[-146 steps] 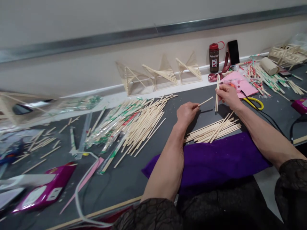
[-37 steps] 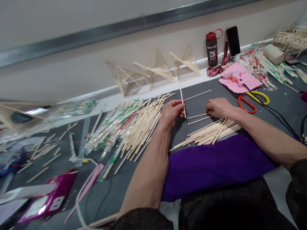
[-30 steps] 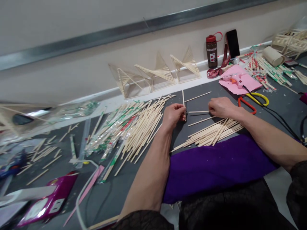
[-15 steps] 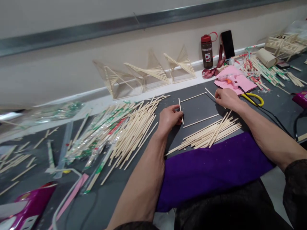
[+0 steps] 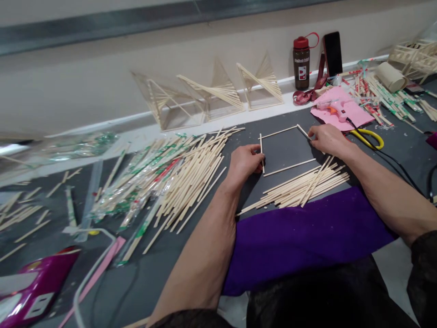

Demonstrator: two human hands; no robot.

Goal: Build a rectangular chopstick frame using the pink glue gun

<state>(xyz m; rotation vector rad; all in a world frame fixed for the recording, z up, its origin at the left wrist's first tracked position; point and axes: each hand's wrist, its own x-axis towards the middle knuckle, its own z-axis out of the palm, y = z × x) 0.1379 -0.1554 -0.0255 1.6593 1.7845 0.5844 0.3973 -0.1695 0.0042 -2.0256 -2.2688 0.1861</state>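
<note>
Four-sided and flat on the dark grey table, an outline of thin wooden sticks lies between my hands. My left hand (image 5: 246,160) is closed on the left stick (image 5: 261,148), gripping it near its lower half. At the other side, my right hand (image 5: 328,138) pinches the right stick (image 5: 303,131), whose lower end is hidden by the fingers. The far stick (image 5: 280,132) and the near stick (image 5: 290,167) lie roughly parallel. A loose pile of bare sticks (image 5: 297,189) sits just in front of the outline.
A bigger stick heap (image 5: 194,177) and wrapped chopsticks (image 5: 136,182) lie left. Three stick frames (image 5: 218,89) lean by the wall. A pink glue gun (image 5: 336,109), yellow-handled tool (image 5: 368,138), bottle (image 5: 302,64) and phone (image 5: 332,53) stand or lie right. Purple cloth (image 5: 307,237) covers the front edge.
Both side sticks have come in against the far and near sticks, closing gaps at the corners. My hands still hold them. The camera view has shifted slightly.
</note>
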